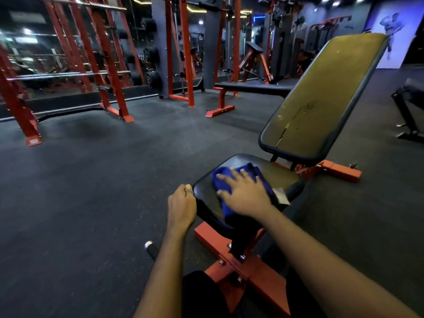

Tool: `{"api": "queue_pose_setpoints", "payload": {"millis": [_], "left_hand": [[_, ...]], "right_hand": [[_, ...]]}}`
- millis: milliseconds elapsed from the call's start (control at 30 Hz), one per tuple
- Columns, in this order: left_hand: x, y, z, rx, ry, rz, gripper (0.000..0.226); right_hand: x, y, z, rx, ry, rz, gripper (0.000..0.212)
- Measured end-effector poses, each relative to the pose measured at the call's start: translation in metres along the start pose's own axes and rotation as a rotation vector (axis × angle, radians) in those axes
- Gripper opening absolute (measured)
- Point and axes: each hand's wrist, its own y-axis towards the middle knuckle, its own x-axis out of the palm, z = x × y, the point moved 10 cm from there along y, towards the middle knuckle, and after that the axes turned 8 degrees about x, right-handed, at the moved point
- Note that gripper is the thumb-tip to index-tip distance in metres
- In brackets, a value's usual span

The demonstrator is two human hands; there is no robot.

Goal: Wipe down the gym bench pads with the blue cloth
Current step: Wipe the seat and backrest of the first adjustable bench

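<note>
Blue cloth [243, 177] is lying on the seat pad [286, 177], your right hand [244, 195] pressing it with spread fingers, left hand [181, 204] gripping the pad's edge; seat wiping is likely proceeding, back pad [321, 95] needing an upward reach next

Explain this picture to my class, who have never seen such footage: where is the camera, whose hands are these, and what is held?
The camera sits on a person's head, looking forward and down, so both arms reach in from below. The right hand presses flat, fingers spread, on a blue cloth lying on the black seat pad of a gym bench. The left hand is curled at that pad's corner; whether it grips is unclear. The tilted back pad beyond looks worn and cracked.
</note>
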Motion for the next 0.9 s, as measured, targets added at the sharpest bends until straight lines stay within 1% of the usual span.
{"api": "queue_pose_setpoints", "payload": {"millis": [67,133,167,233,267,300,367,433,467,500,567,633,700,800,900], "left_hand": [[-0.002,0.004,-0.001,0.001,-0.004,0.034,0.034],[-0.003,0.008,-0.002,-0.001,0.004,0.059,0.036],[-0.003,0.011,-0.002,-0.002,0.012,0.07,0.037],[-0.003,0.015,-0.003,-0.011,0.037,0.106,0.04],[-0.003,0.017,-0.003,-0.019,0.05,0.127,0.041],[-0.002,0.019,-0.003,-0.035,0.06,0.148,0.041],[0.001,0.026,-0.002,-0.071,0.092,0.183,0.04],[0.006,0.036,0.002,-0.077,0.144,0.185,0.04],[0.009,0.043,0.006,-0.069,0.156,0.184,0.039],[0.011,0.05,0.01,-0.057,0.172,0.18,0.039],[0.022,0.066,0.021,-0.045,0.202,0.155,0.038],[0.033,0.085,0.041,-0.032,0.198,0.123,0.038],[0.04,0.096,0.065,-0.025,0.175,0.076,0.039],[0.042,0.111,0.104,-0.013,0.056,-0.006,0.038],[0.037,0.123,0.162,0.032,-0.106,-0.123,0.037]], "right_hand": [[0.005,-0.007,-0.014,-0.096,0.005,-0.045,0.058],[0.004,0.014,0.0,-0.088,0.023,-0.103,0.055],[0.002,0.029,0.013,-0.042,0.027,-0.123,0.053],[-0.009,0.059,0.042,0.112,0.07,-0.119,0.05],[-0.014,0.069,0.048,0.164,0.087,-0.087,0.048],[-0.018,0.073,0.045,0.166,0.073,-0.04,0.045],[-0.024,0.069,0.019,0.029,0.002,0.06,0.041],[-0.024,0.055,-0.002,-0.145,0.018,0.123,0.039],[-0.026,0.051,-0.003,-0.187,0.076,0.145,0.039],[-0.03,0.054,0.002,-0.189,0.164,0.166,0.039],[-0.04,0.069,0.027,-0.109,0.386,0.188,0.042],[-0.047,0.09,0.044,-0.057,0.616,0.144,0.044],[-0.055,0.098,0.049,-0.045,0.774,0.114,0.044],[-0.088,0.101,0.054,0.039,0.884,0.112,0.044],[-0.134,0.098,0.043,0.079,0.933,0.057,0.05]]}}
